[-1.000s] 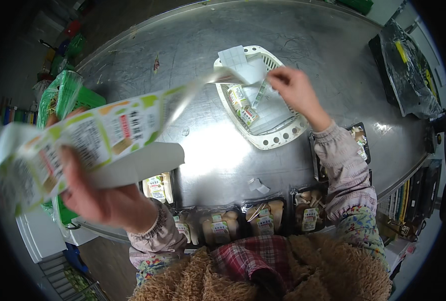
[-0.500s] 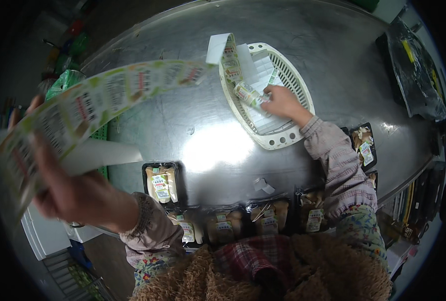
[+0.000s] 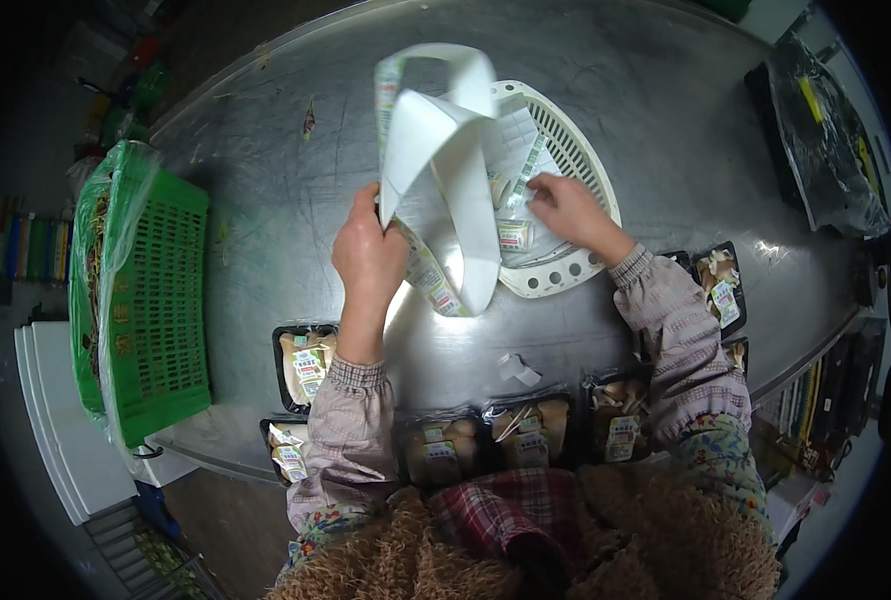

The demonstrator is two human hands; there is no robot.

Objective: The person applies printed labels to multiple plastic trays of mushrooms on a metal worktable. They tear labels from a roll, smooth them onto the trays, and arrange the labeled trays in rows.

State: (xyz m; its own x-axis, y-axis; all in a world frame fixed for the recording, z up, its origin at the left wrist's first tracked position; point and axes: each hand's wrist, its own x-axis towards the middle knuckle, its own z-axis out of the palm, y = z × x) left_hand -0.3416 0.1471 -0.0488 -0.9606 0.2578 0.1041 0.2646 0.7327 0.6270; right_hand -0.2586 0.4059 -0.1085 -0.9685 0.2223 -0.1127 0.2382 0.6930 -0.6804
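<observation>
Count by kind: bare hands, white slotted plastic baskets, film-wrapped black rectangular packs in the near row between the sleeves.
Bare left hand and bare right hand: 2
White slotted plastic basket: 1
Film-wrapped black rectangular packs: 3
Total: 6

My left hand is raised over the worktop, left of its middle, with the fingers curled in and the back of the hand facing up. My left forearm goes almost straight from the near edge toward the far edge. My right forearm slants inward from the right part of the near edge. My right hand is well apart from the left, its fingers bent; whether the fingertips press together, I cannot see.
</observation>
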